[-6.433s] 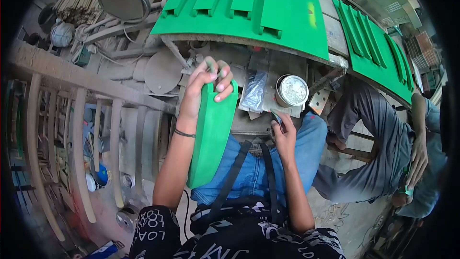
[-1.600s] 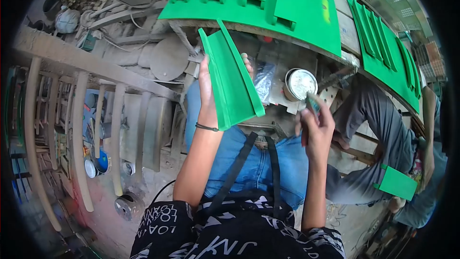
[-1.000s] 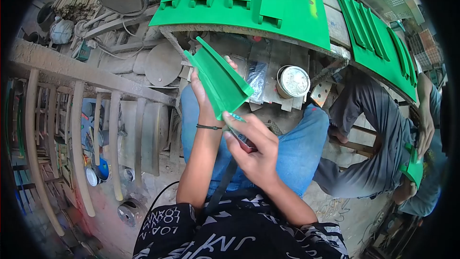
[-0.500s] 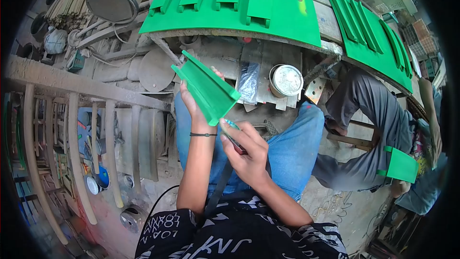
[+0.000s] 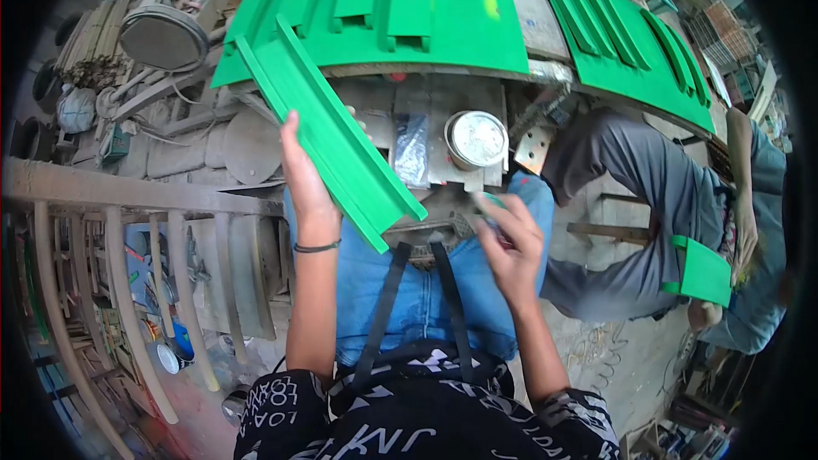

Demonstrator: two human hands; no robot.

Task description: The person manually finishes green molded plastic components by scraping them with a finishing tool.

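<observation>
My left hand (image 5: 308, 187) grips a long green channel-shaped piece (image 5: 328, 140) from its left side and underneath. It has a flat bed with a raised rim along each long edge, and it slants from upper left down toward my lap. My right hand (image 5: 515, 251) is apart from the piece, over my right thigh, fingers curled around something small with a greenish end. Motion blur hides what that small thing is. Beyond the piece, similar green pieces (image 5: 409, 8) lie on a green panel (image 5: 469, 25).
A lidded white bucket (image 5: 477, 140) and a clear plastic packet (image 5: 412, 149) are under the bench. A second green panel (image 5: 630, 51) bears more strips. To my right sits a person in grey trousers (image 5: 630, 170) with a green piece (image 5: 705, 271). A wooden rail (image 5: 136, 179) runs along my left.
The green piece has swung up and away, showing its length and inner bed. My right hand has moved off its near end to the right. The camera view has shifted slightly.
</observation>
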